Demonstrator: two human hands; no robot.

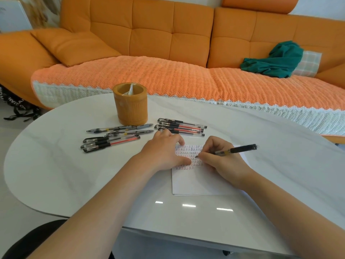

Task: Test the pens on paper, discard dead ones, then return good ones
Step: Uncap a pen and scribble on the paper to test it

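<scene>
- The orange sofa (168,43) fills the top of the frame. A green cloth (274,60) lies on it at the upper right.
- The white table (74,174) fills the rest. Its round edge curves down the left side, and its near edge runs across the bottom.
- The paper (196,182) lies a bit right of the middle. Its top half has rows of little marks.
- The cup (130,107) stands upright, above and left of the middle, apart from the paper. I see no pens in it.
- The left pile of pens (112,137) lies left of the middle. The second pile of pens (181,127) lies just above my left hand, right of the cup.
- My left hand (164,150) rests on the top left of the paper, fingers loose, holding nothing, pressing it down.
- My right hand (218,156) is wrapped tight around the pen (239,148). The tip touches the paper between my hands. The back end points right and a little up.
- I think I am testing this pen. Next it goes to a pile or the cup. Those lie up and left of my right hand, past my left hand, which is nearer to them. The most open room is right of the paper.
</scene>
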